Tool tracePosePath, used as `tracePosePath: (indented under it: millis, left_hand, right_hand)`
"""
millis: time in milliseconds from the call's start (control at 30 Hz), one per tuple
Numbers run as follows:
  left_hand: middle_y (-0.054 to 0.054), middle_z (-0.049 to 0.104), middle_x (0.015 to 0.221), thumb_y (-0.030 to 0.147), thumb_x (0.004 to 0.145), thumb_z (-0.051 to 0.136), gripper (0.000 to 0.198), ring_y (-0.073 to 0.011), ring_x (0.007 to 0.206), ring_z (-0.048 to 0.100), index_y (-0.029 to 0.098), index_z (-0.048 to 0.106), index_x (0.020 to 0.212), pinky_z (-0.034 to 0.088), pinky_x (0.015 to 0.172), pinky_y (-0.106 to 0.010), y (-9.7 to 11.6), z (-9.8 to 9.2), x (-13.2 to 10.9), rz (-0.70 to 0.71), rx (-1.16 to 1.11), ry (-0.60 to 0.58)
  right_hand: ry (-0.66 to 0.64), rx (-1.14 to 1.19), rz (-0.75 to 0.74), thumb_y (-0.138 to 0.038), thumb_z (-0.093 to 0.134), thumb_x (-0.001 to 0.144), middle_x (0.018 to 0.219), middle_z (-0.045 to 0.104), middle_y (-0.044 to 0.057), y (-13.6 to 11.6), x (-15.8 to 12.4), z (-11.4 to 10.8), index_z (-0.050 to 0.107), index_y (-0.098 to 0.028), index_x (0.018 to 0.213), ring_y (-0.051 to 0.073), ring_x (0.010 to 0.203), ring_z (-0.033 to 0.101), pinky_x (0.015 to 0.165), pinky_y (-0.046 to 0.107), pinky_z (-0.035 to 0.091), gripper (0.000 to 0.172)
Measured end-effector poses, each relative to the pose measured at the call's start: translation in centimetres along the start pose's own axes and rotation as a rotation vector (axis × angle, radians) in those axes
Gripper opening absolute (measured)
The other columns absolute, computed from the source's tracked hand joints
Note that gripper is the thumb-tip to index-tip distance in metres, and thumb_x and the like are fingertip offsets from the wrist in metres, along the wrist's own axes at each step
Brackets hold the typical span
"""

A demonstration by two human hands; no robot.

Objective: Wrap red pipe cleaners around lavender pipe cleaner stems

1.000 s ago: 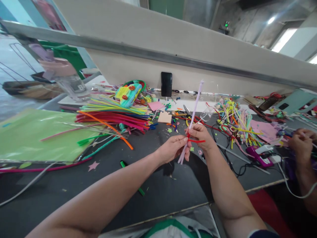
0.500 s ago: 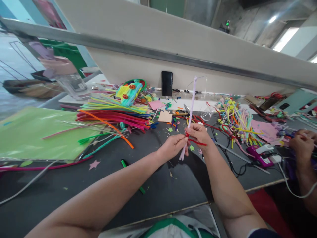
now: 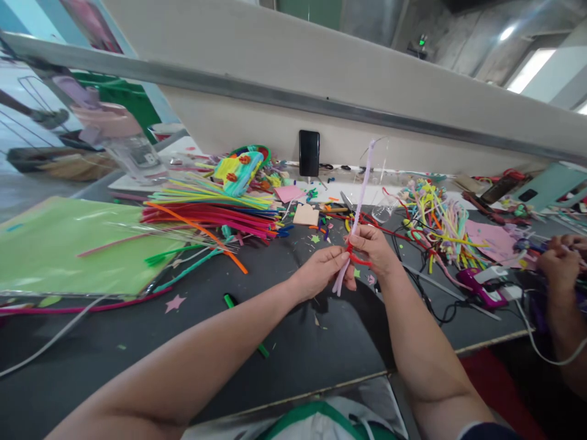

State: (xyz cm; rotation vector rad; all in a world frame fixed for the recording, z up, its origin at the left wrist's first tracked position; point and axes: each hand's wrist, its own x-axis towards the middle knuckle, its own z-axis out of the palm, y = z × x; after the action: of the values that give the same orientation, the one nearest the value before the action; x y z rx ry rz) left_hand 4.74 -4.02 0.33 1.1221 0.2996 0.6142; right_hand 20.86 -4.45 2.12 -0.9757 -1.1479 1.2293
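Over the middle of the table, my left hand (image 3: 326, 270) pinches the lower part of a twisted lilac pipe cleaner (image 3: 365, 180), whose split ends poke out below my fingers. A red pipe cleaner (image 3: 361, 261) wraps round the lilac one between my hands and curves off to the right. My right hand (image 3: 370, 245) is closed at the wrapped spot, thumb and fingers on the red pipe cleaner. The lilac stem rises tall and slightly tilted to the right, with a thin clear loop near its top. My fingers partly hide the wrapped spot.
Left of my hands lie a bundle of coloured pipe cleaners (image 3: 215, 211) and a green sheet (image 3: 82, 244). A phone (image 3: 309, 154) leans on the partition. Right are tangled pipe cleaners (image 3: 440, 220), a purple power strip (image 3: 486, 288) and another person's hands (image 3: 562, 263). A green marker (image 3: 262, 349) lies nearer me.
The lilac stem's top has tilted a little to the right. The red pipe cleaner's free end, straight before, now bends in a curve by my right hand.
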Motion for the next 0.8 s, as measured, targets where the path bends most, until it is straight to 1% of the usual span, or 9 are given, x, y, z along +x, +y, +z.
tracePosePath:
  millis: [133,267,367,433,500,567,667,733,800]
  left_hand:
    - [-0.001,0.059,0.06,0.044,0.084,0.049,0.032,-0.0127,0.05,0.06,0.012,0.054,0.086,0.045,0.046,-0.022,0.2,0.0,0.0,0.003,0.146,0.026]
    - [-0.001,0.059,0.056,0.044,0.086,0.046,0.032,-0.012,0.047,0.058,0.013,0.054,0.081,0.044,0.045,-0.021,0.4,-0.1,0.0,0.052,0.333,0.031]
    - [-0.001,0.059,0.053,0.043,0.087,0.045,0.033,-0.0107,0.045,0.057,0.013,0.054,0.075,0.043,0.044,-0.02,0.4,-0.4,0.1,0.101,0.484,0.067]
    - [-0.001,0.059,0.053,0.042,0.086,0.045,0.032,-0.0106,0.045,0.057,0.013,0.054,0.073,0.042,0.044,-0.019,0.4,-0.6,0.1,0.115,0.518,0.089]
    - [-0.001,0.06,0.055,0.042,0.086,0.046,0.031,-0.0113,0.047,0.058,0.013,0.054,0.077,0.043,0.045,-0.02,0.4,-0.6,0.1,0.092,0.443,0.065]
    - [-0.001,0.059,0.058,0.041,0.086,0.047,0.029,-0.0124,0.049,0.059,0.013,0.054,0.081,0.046,0.048,-0.022,0.4,-0.7,0.1,0.055,0.274,0.01]
    - [-0.001,0.058,0.06,0.039,0.084,0.052,0.027,-0.0137,0.05,0.06,0.012,0.054,0.083,0.049,0.052,-0.026,0.3,-0.6,0.1,0.027,0.011,-0.055]
    - [-0.002,0.058,0.06,0.038,0.083,0.054,0.027,-0.0142,0.05,0.06,0.011,0.054,0.083,0.05,0.053,-0.028,0.2,-0.6,0.1,0.019,-0.077,-0.086]
    - [-0.004,0.06,0.062,0.038,0.082,0.055,0.027,-0.0151,0.052,0.061,0.01,0.055,0.083,0.05,0.054,-0.028,0.2,-0.6,0.1,-0.004,-0.106,-0.121]
  right_hand:
    - [-0.016,-0.032,-0.006,-0.032,0.075,0.064,0.054,0.054,-0.003,-0.2,0.0,0.1,0.06,-0.016,0.062,0.006,0.044,0.044,0.042,0.019,0.033,0.023]
    - [0.002,-0.035,-0.031,-0.031,0.075,0.063,0.053,0.053,-0.004,0.1,0.2,0.3,0.058,-0.015,0.059,0.006,0.044,0.041,0.042,0.018,0.031,0.024]
    - [0.015,-0.048,-0.021,-0.031,0.076,0.062,0.053,0.053,-0.005,0.4,0.4,0.2,0.056,-0.016,0.059,0.006,0.045,0.042,0.043,0.019,0.032,0.025]
    - [0.027,-0.051,-0.021,-0.031,0.076,0.061,0.054,0.053,-0.005,0.6,0.4,0.2,0.055,-0.016,0.058,0.006,0.046,0.042,0.044,0.018,0.033,0.026]
    - [0.002,-0.033,0.001,-0.031,0.076,0.062,0.055,0.054,-0.004,0.6,0.4,0.0,0.058,-0.015,0.06,0.006,0.047,0.044,0.045,0.018,0.034,0.025]
    - [-0.061,0.022,0.039,-0.036,0.074,0.066,0.061,0.059,-0.002,0.3,0.1,-0.1,0.064,-0.015,0.071,0.008,0.051,0.05,0.048,0.019,0.039,0.024]
    - [-0.144,0.116,0.074,-0.043,0.069,0.07,0.068,0.062,0.001,-0.1,-0.3,-0.2,0.067,-0.016,0.089,0.01,0.056,0.054,0.051,0.02,0.043,0.032]
    - [-0.162,0.14,0.085,-0.042,0.07,0.07,0.068,0.062,0.001,-0.2,-0.5,-0.2,0.068,-0.016,0.089,0.01,0.055,0.055,0.051,0.021,0.043,0.032]
    - [-0.151,0.142,0.086,-0.038,0.073,0.067,0.067,0.062,0.001,-0.3,-0.6,-0.1,0.069,-0.017,0.083,0.01,0.056,0.055,0.052,0.021,0.045,0.027]
